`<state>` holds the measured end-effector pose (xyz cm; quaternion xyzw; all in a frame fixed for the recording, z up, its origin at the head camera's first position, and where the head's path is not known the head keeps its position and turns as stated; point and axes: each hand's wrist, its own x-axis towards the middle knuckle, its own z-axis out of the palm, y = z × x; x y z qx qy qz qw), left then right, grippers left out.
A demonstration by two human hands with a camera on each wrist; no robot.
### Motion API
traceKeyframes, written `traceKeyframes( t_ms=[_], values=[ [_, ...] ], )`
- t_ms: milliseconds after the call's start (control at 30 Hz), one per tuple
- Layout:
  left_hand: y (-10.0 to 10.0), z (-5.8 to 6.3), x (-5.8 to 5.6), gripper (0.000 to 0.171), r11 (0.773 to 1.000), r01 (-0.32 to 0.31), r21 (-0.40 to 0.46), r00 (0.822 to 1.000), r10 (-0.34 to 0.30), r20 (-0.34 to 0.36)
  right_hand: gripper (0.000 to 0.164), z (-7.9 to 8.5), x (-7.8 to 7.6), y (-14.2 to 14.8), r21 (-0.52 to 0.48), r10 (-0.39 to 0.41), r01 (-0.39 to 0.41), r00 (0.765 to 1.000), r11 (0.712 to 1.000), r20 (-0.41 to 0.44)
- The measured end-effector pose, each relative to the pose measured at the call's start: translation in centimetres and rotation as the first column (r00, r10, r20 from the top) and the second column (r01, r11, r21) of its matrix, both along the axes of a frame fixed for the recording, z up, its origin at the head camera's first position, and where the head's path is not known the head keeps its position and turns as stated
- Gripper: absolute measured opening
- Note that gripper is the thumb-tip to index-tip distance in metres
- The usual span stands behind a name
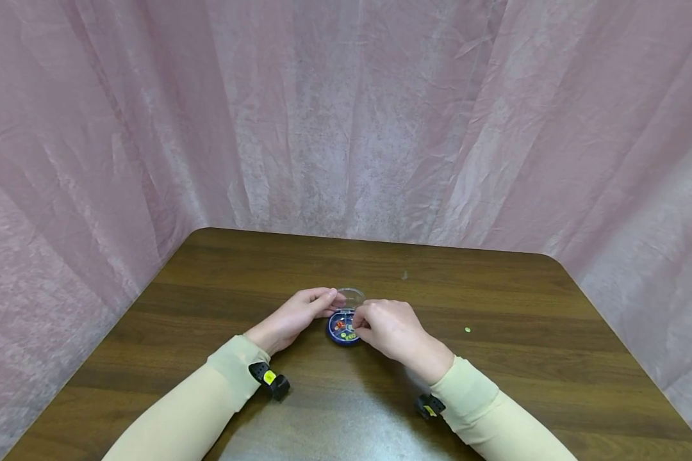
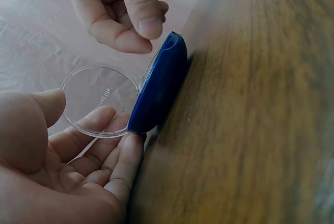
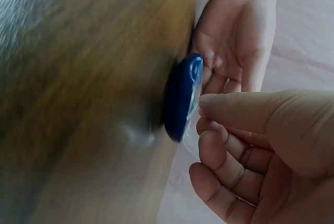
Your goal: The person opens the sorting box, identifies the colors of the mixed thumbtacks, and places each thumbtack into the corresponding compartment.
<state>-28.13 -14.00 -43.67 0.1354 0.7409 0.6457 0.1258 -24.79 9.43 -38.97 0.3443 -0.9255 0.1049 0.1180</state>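
A round blue pill box (image 1: 341, 340) sits on the table with its clear lid (image 2: 96, 70) raised at the hinge. In the head view, small red-orange pieces (image 1: 339, 325) and yellow-green pieces (image 1: 348, 336) lie in its separate compartments. My left hand (image 1: 300, 315) holds the raised lid, its thumb at the rim and its fingers behind and below. Over the box's right side, my right hand (image 1: 393, 328) has thumb and index fingertips close above the compartments; I cannot tell whether something small is between them. Part of the box is hidden by that hand.
A small green disc (image 1: 468, 330) lies on the brown wooden table (image 1: 525, 378), to the right of my right hand. A small pale mark (image 1: 405, 275) shows farther back. Pink curtains (image 1: 346, 115) hang behind the table and at both sides.
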Motion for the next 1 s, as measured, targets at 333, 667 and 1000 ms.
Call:
traceKeyframes(
  t_ms=[333,667,1000],
  values=[
    [0.0,0.0,-0.1,0.043,1.0,0.004,0.003,1.0,-0.004,0.004,0.009,0.8,-0.3,3.1,-0.028,-0.095,0.096,0.994,0.995,0.046],
    [-0.1,-0.1,0.0,0.045,1.0,0.017,0.003,1.0,-0.017,-0.017,0.007,1.6,-1.1,8.0,-0.014,-0.202,0.204,0.975,0.979,0.089],
    [-0.1,-0.4,-0.2,0.043,1.0,0.023,0.017,0.999,-0.023,-0.029,0.009,2.3,-1.9,11.8,0.036,-0.285,0.283,0.945,0.958,0.159]
  ],
)
